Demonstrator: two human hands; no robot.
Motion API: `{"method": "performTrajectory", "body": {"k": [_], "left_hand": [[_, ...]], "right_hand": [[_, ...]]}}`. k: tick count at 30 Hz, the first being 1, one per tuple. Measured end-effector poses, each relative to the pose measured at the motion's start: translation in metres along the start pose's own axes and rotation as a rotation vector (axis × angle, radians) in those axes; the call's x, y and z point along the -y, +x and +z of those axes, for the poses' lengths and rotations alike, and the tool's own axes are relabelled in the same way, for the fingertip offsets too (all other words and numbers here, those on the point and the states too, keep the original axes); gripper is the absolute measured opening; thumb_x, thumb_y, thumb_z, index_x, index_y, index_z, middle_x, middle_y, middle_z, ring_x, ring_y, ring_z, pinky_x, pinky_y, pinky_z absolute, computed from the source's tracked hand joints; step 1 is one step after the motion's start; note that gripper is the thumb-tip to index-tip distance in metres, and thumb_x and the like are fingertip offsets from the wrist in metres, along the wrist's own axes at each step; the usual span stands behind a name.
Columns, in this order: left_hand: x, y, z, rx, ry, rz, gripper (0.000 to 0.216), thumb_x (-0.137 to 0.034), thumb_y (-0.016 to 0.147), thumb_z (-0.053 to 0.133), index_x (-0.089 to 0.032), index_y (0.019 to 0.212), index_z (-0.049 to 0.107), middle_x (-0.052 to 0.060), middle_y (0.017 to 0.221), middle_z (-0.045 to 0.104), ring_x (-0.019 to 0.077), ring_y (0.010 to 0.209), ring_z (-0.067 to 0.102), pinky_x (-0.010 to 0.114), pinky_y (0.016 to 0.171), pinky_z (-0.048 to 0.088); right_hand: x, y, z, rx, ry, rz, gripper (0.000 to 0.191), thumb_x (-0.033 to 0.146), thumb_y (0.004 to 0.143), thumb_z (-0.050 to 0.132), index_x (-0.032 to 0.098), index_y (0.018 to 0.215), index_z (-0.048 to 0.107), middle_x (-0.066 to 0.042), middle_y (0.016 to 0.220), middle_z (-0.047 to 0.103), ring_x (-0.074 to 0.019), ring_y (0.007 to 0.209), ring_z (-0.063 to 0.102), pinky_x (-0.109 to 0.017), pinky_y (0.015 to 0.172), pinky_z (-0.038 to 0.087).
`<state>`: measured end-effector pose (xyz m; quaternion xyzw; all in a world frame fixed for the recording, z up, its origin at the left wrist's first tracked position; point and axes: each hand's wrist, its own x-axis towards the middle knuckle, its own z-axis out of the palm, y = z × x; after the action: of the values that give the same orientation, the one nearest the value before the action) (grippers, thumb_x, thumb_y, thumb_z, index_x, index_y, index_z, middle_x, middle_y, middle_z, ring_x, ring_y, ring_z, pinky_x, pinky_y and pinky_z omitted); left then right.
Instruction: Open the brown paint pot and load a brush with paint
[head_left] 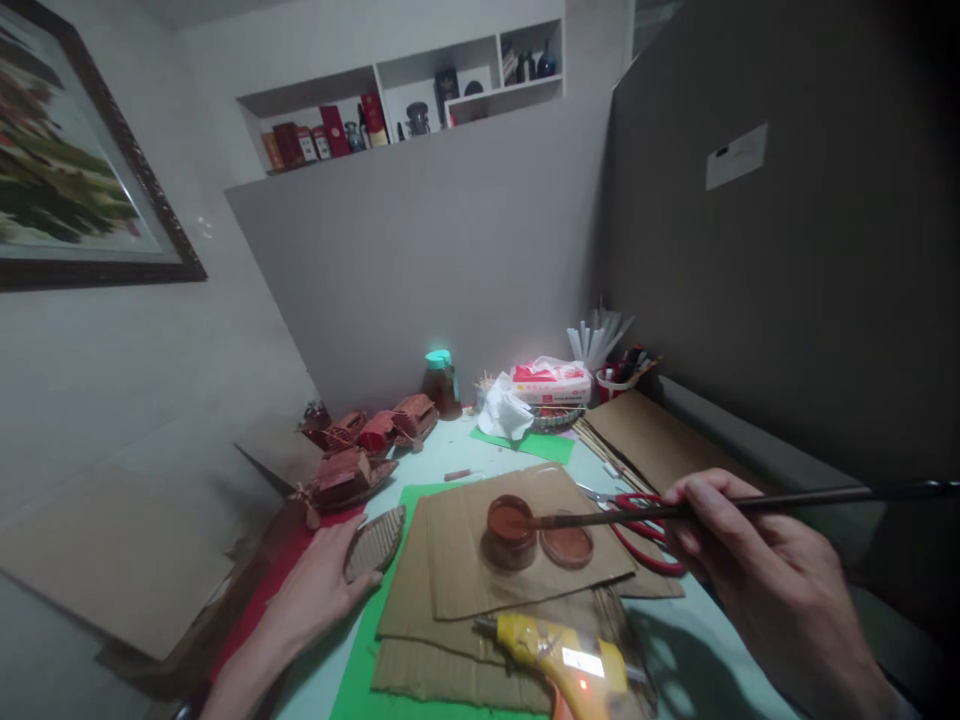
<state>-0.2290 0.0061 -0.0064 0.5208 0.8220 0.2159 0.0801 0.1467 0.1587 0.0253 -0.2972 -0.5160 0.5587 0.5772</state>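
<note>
A yellow hot glue gun [559, 650] lies nearest, at the near edge of the stacked corrugated cardboard sheets [465, 590], its small light glowing orange. Just right of it, the right hand [757, 570] is closed around one long dark paintbrush [720, 505], pinched between thumb and fingers, the handle running off to the right and the tip dipped in the one open jar of red-brown paint [511, 530]. The jar's lid [567, 545] lies flat just beside it on the right, both on the top cardboard sheet. One pair of red-handled scissors [637, 525] lies under the brush, partly behind the right hand. On the left, the left hand [322, 590] rests half curled on the table, its fingers holding one small curved corrugated cardboard piece [375, 543] at the edge of the green mat [360, 660]. Farther left stand about four red-brown model boats [360, 450]. At the far edge are one teal-capped jar [440, 382], one tissue pack [551, 382] and one cup of pens [615, 378].
</note>
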Motion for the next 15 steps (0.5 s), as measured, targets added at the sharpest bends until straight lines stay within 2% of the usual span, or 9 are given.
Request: {"method": "performTrajectory", "body": {"k": [3, 6, 8, 10, 11, 13, 15], "left_hand": [[-0.003, -0.003, -0.01, -0.06, -0.083, -0.035, 0.084, -0.054, 0.07, 0.069, -0.004, 0.136, 0.056, 0.029, 0.145, 0.057, 0.0441, 0.134, 0.051, 0.061, 0.116, 0.032], [-0.018, -0.014, -0.02, -0.079, -0.243, -0.034, 0.078, -0.057, 0.079, 0.061, -0.014, 0.143, 0.048, 0.02, 0.154, 0.051, 0.0363, 0.135, 0.053, 0.052, 0.114, 0.04], [-0.038, -0.026, -0.02, -0.043, -0.454, -0.018, 0.076, -0.063, 0.085, 0.051, -0.02, 0.148, 0.043, 0.013, 0.154, 0.054, 0.03, 0.137, 0.055, 0.042, 0.11, 0.048], [-0.061, -0.037, -0.015, 0.028, -1.007, -0.157, 0.083, -0.064, 0.075, 0.067, -0.023, 0.145, 0.049, 0.01, 0.152, 0.057, 0.0344, 0.139, 0.052, 0.043, 0.11, 0.048], [-0.072, -0.043, -0.01, 0.095, -1.16, -0.22, 0.087, -0.063, 0.068, 0.075, -0.026, 0.144, 0.052, 0.008, 0.152, 0.058, 0.0376, 0.139, 0.051, 0.045, 0.107, 0.052], [-0.088, -0.052, 0.001, 0.2, -1.305, -0.255, 0.087, -0.061, 0.062, 0.08, -0.028, 0.14, 0.059, 0.007, 0.149, 0.061, 0.041, 0.14, 0.05, 0.048, 0.106, 0.053], [-0.094, -0.058, 0.011, 0.217, -1.39, -0.26, 0.076, -0.058, 0.064, 0.08, -0.029, 0.133, 0.067, 0.005, 0.144, 0.065, 0.0414, 0.141, 0.048, 0.049, 0.108, 0.05]], "right_hand": [[-0.005, 0.0, -0.005, -0.01, 0.0, -0.004, 0.035, 0.054, 0.08, 0.077, 0.021, 0.075, 0.068, 0.0, 0.059, 0.05, -0.0137, 0.055, 0.045, -0.022, 0.045, 0.042], [-0.007, -0.001, -0.007, -0.057, 0.033, -0.03, 0.026, 0.049, 0.081, 0.077, 0.024, 0.081, 0.071, -0.002, 0.065, 0.053, -0.0162, 0.058, 0.049, -0.026, 0.045, 0.045], [-0.005, -0.004, -0.008, -0.109, 0.054, -0.054, 0.021, 0.046, 0.08, 0.078, 0.026, 0.081, 0.071, -0.003, 0.071, 0.057, -0.0154, 0.058, 0.049, -0.026, 0.047, 0.048], [-0.001, -0.008, -0.007, -0.141, 0.073, -0.073, 0.02, 0.045, 0.08, 0.078, 0.027, 0.079, 0.071, -0.003, 0.068, 0.057, -0.0152, 0.056, 0.049, -0.026, 0.047, 0.049], [0.001, -0.01, -0.006, -0.141, 0.08, -0.09, 0.019, 0.045, 0.082, 0.076, 0.027, 0.079, 0.071, -0.002, 0.062, 0.054, -0.0157, 0.055, 0.05, -0.027, 0.046, 0.049], [0.004, -0.014, -0.004, -0.082, 0.097, -0.189, 0.015, 0.042, 0.084, 0.074, 0.028, 0.079, 0.073, 0.0, 0.051, 0.048, -0.0164, 0.049, 0.051, -0.027, 0.04, 0.045], [0.005, -0.014, -0.003, 0.009, 0.1, -0.317, 0.011, 0.037, 0.088, 0.07, 0.029, 0.082, 0.075, 0.001, 0.045, 0.049, -0.0158, 0.04, 0.05, -0.026, 0.035, 0.042]]}}
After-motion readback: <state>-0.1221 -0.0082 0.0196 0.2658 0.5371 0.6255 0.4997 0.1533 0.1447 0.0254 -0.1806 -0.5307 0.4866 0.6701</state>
